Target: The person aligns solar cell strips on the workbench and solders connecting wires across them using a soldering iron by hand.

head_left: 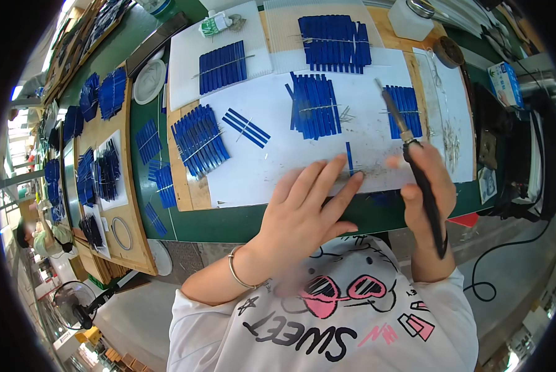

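Note:
My left hand [312, 204] reaches over the front of a white sheet [247, 180], fingers stretched out and apart. Its fingertips rest beside the lower end of a single narrow blue strip [349, 156]; whether they touch it I cannot tell. In my right hand [442, 180] is a soldering iron [416, 162], its tip pointing up and away, near a bundle of blue strips [404, 111]. Another bundle of blue strips [315, 105], crossed by a thin wire, lies in the middle, with short loose wires [347, 114] next to it.
More wired strip bundles lie at the back [335, 43] and left [200, 141]. A white bottle [410, 20] and a round brown tin [448, 52] stand back right. At the far left, a wooden board [118, 186] carries further strips. A black cable [507, 248] loops at the right.

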Demonstrator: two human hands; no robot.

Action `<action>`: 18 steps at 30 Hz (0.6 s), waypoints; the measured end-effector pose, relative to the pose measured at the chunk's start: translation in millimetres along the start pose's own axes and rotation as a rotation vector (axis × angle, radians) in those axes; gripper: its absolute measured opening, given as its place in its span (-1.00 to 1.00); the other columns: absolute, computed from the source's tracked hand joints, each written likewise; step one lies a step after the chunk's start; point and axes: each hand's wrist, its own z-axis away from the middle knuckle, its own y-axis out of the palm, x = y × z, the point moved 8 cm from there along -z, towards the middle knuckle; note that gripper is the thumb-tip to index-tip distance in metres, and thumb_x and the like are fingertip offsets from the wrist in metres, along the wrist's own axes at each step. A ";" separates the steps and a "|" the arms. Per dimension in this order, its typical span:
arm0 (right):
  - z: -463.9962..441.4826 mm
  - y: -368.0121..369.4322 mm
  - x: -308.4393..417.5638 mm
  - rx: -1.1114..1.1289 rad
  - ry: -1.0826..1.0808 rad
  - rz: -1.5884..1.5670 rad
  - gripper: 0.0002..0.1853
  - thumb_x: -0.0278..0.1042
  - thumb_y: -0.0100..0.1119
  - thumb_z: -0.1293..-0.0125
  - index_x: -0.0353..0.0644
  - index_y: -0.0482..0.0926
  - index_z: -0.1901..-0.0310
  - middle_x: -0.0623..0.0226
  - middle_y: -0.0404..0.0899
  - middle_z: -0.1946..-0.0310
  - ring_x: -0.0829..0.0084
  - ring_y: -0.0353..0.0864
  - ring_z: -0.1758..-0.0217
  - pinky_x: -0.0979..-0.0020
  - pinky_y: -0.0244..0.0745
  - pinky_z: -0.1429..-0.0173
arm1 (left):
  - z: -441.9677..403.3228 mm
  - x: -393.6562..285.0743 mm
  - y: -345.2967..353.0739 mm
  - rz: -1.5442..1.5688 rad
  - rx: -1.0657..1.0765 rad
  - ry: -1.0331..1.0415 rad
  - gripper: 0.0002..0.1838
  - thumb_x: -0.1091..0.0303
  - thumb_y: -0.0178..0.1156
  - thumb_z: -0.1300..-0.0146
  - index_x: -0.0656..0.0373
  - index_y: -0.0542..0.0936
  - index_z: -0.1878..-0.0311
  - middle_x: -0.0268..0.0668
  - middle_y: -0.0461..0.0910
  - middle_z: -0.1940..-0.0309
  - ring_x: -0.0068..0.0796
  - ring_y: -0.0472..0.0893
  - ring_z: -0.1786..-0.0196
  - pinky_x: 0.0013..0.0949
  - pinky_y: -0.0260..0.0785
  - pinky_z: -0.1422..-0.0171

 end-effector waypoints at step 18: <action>-10.0 12.7 -8.8 0.034 -0.033 0.071 -0.73 -0.22 0.09 -0.52 -0.25 0.51 -0.06 0.06 0.71 0.29 0.25 0.70 0.14 0.20 0.49 -0.18 | 32.6 -17.3 -3.6 0.160 -0.263 0.265 -0.65 0.30 0.31 -0.12 -0.02 0.71 -0.03 -0.23 0.58 -0.18 -0.28 0.58 -0.13 -0.25 0.46 -0.20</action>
